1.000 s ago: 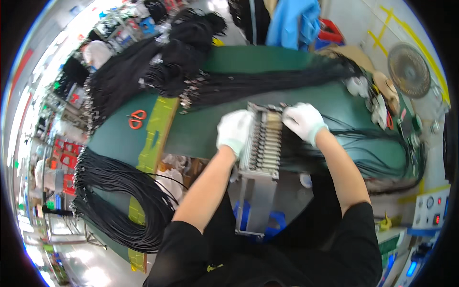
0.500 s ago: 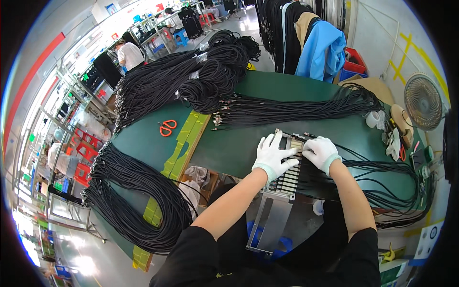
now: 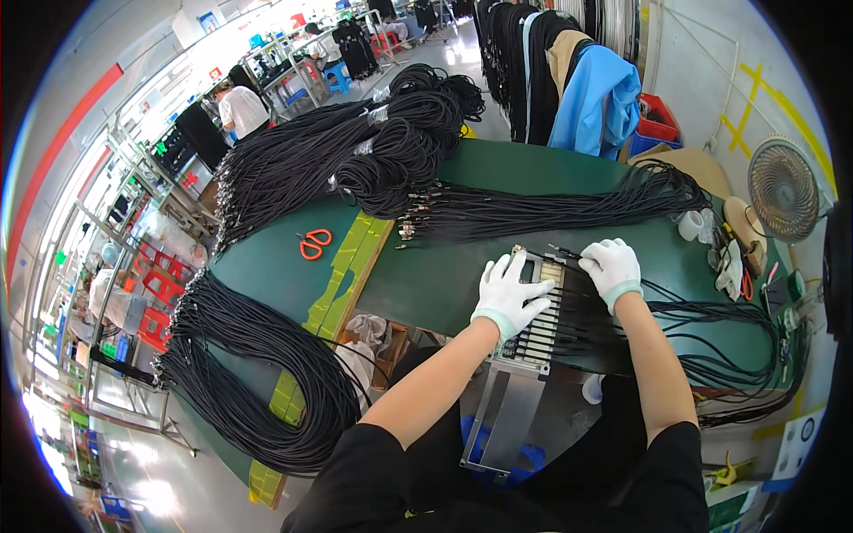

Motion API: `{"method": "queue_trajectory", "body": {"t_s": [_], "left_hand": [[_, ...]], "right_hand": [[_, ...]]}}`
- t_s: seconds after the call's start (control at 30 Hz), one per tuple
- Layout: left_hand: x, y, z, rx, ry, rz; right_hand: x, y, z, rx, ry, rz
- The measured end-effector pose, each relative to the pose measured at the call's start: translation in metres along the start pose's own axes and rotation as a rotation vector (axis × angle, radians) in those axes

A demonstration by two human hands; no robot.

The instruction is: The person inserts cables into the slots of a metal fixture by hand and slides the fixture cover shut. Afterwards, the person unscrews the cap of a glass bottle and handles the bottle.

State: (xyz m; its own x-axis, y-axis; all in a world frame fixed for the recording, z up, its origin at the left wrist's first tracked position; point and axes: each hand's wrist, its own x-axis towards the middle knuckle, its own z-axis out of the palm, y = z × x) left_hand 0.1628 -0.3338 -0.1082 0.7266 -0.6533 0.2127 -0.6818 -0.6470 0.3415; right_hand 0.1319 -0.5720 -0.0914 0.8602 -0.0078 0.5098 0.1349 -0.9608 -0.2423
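My left hand, in a white glove, lies with spread fingers over the left side of a metal fixture that has a row of slots. Black cables run out of these slots to the right. Above the fixture's right edge, my gloved right hand is closed in a pinch on a black cable, whose end sticks out to the left past the fingertips. Part of the slot row is hidden under my left hand. The fixture's long metal frame reaches down over my lap.
Bundled black cables are heaped at the far left, and another coil lies near left. More cables stretch across the green table. Orange-handled scissors lie left of a yellow-taped board. A fan stands far right.
My right hand has moved right and slightly up, off the slots, with a cable end now showing at its fingers. My left hand stays on the fixture.
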Motion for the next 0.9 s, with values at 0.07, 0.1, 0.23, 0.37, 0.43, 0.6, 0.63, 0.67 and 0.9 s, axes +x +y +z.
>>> {"method": "queue_trajectory", "body": {"t_s": [0.07, 0.1, 0.23, 0.37, 0.43, 0.6, 0.63, 0.67, 0.9], "left_hand": [[-0.001, 0.003, -0.005, -0.012, -0.046, -0.017], [0.0, 0.002, -0.003, -0.018, -0.045, -0.017], [0.001, -0.004, 0.0, -0.147, 0.043, -0.048], [0.005, -0.009, -0.012, -0.484, 0.337, -0.182], [0.009, -0.019, -0.002, -0.564, 0.346, -0.166], [0.006, -0.011, -0.007, -0.5, 0.412, -0.111], [0.006, -0.01, -0.008, -0.455, 0.425, -0.125], [0.006, -0.011, -0.007, -0.459, 0.422, -0.133], [0.006, -0.006, -0.012, -0.407, 0.421, -0.046]], "right_hand": [[0.001, 0.003, -0.006, 0.125, -0.019, 0.043], [0.001, 0.002, -0.01, 0.187, -0.063, 0.066], [0.003, 0.0, -0.017, 0.463, -0.245, 0.143], [0.003, -0.007, -0.022, 0.475, -0.329, 0.085], [0.003, -0.008, -0.019, 0.44, -0.338, 0.045], [0.003, -0.015, -0.018, 0.392, -0.368, 0.005], [0.004, -0.017, -0.018, 0.386, -0.363, -0.014], [0.004, -0.019, -0.018, 0.37, -0.358, -0.026], [0.001, -0.014, -0.009, 0.326, -0.319, -0.082]]}}
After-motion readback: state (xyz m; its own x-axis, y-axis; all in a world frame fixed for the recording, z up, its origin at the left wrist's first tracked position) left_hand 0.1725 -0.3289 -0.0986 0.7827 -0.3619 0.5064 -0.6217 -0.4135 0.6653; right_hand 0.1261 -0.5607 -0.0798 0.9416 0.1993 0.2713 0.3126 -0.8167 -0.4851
